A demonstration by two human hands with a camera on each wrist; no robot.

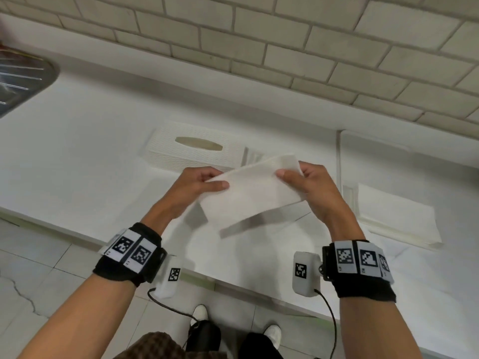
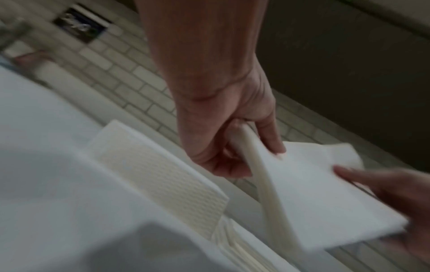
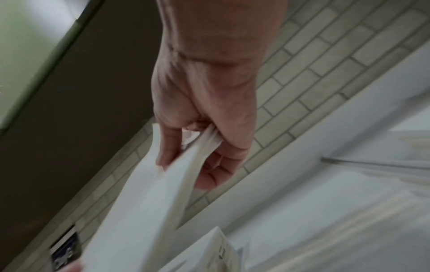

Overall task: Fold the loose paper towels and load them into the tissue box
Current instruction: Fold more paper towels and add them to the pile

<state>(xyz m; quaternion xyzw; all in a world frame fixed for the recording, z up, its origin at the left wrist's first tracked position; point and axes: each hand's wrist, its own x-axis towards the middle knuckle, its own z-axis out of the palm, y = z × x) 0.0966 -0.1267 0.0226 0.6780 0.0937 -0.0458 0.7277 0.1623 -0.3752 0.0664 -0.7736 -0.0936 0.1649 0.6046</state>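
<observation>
Both hands hold a folded stack of white paper towels [image 1: 252, 193] in the air above the white counter [image 1: 77, 164]. My left hand [image 1: 199, 183] pinches its left end, thumb on top; the left wrist view shows that hand [image 2: 232, 147] gripping the stack's edge [image 2: 309, 198]. At the right end my right hand [image 1: 308, 185] pinches the stack, thumb on top, and the right wrist view shows its fingers [image 3: 209, 156] curled under the towels [image 3: 144, 211]. The white textured tissue box [image 1: 197, 149] lies just behind the hands, its oval slot facing up.
A second pile of folded towels [image 1: 399, 218] lies on the counter to the right. A metal sink drainer [image 1: 20, 76] sits at the far left. A tiled wall [image 1: 259, 47] runs behind the counter. Its front edge is close to my wrists.
</observation>
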